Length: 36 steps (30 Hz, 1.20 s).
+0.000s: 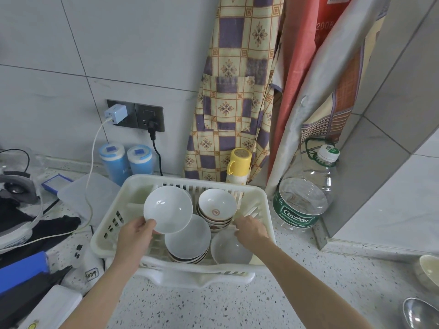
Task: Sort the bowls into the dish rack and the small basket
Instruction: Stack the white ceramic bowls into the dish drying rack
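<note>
A white plastic dish rack stands on the speckled counter in the middle of the head view. My left hand grips the rim of a white bowl, tilted and lifted above the rack's left half. Below it sits a stack of white bowls. At the back stands a stack of bowls with a red mark inside. My right hand reaches into the rack's right side, fingertips at the rim of a single white bowl; whether it grips is unclear.
A large Cestbon water bottle stands right of the rack, a yellow-capped bottle and two blue containers behind it. Cables, a charger and dark items crowd the left counter. A metal bowl lies at bottom right.
</note>
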Each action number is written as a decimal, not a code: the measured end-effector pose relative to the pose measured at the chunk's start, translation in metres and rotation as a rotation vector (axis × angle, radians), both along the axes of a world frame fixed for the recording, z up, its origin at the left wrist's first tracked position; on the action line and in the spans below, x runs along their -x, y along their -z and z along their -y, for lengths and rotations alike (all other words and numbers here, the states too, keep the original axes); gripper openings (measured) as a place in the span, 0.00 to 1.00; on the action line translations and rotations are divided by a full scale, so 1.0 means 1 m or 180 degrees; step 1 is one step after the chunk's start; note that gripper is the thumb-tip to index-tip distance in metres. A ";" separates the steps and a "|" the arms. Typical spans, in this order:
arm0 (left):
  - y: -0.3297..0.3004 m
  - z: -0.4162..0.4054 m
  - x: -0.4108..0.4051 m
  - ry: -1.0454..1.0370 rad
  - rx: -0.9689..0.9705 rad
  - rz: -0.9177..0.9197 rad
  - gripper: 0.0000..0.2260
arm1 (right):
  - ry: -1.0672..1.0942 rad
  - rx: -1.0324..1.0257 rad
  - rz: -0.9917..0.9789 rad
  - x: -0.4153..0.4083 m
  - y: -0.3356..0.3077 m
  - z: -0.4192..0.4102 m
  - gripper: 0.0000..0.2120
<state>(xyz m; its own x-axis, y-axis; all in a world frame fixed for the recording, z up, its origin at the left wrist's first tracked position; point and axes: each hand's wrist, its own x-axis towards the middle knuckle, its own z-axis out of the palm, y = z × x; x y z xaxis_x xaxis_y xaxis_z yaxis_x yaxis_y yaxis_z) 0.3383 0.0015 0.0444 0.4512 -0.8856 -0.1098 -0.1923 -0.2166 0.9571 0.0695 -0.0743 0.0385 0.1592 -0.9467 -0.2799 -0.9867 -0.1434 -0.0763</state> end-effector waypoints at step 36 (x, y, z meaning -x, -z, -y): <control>-0.011 0.002 0.002 -0.0146 -0.0096 -0.0472 0.10 | -0.0455 -0.0324 0.1077 0.047 -0.027 -0.027 0.38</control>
<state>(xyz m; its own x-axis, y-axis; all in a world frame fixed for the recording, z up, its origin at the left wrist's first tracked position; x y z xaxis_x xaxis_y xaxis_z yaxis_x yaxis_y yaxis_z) 0.3366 -0.0004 0.0558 0.4680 -0.8598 -0.2044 -0.0387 -0.2510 0.9672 0.0220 -0.0469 0.0652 0.3871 -0.8784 -0.2803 -0.8739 -0.2526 -0.4154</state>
